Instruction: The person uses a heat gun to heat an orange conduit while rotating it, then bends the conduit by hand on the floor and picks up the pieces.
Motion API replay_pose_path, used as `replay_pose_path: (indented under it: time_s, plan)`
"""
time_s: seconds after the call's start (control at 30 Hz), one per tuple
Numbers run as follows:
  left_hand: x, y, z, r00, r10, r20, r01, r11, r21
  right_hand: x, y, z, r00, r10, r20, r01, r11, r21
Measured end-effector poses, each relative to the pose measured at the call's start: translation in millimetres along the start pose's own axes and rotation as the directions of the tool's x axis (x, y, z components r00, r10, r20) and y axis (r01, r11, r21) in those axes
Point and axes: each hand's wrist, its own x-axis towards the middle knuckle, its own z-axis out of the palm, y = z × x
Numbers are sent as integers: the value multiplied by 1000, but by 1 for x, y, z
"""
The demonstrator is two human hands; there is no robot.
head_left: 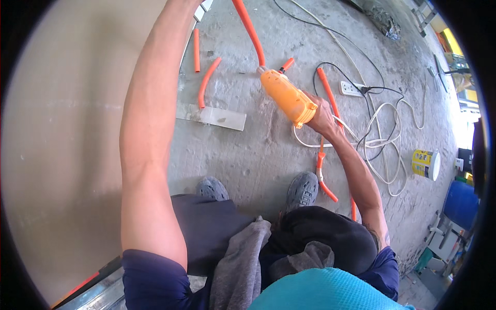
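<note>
My right hand [322,118] grips an orange heat gun [288,97], its fingers wrapped round the handle and partly hidden behind the body. The gun's short metal nozzle meets, or nearly meets, the lower end of an orange plastic pipe [250,31]; I cannot tell whether they touch. That pipe rises out of the picture at the top. My left arm stretches up to the top edge, and the hand itself lies outside the picture. Left of the gun, a bent orange pipe piece [207,82] and a straight orange pipe piece [196,50] lie on the concrete floor.
A plain wall [62,119] runs along the left. White and black cables [382,139] coil on the right, by a white power strip [351,89] and a long orange pipe [329,90]. Farther right are a yellow-white bucket [425,164] and a blue barrel [461,205]. A flat grey strip [219,118] lies mid-floor.
</note>
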Motion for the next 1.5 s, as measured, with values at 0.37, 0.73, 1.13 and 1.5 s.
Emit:
replay_pose_path:
  time_s: [0.37,0.73,1.13,1.5]
  plan:
    - [5,0,-7,999,38,-2,-38,998,-53,27,5,-33,921,-333,-201,322,943,-87]
    - [2,4,-8,999,24,36,-23,999,-27,30,-7,-34,965,-211,-154,210,977,-18]
    - [2,4,-4,999,3,47,0,998,-62,15,23,6,997,17,-75,-15,999,34]
    - [-12,14,16,1000,13,10,-12,998,-55,15,9,-6,993,-41,-111,41,999,1]
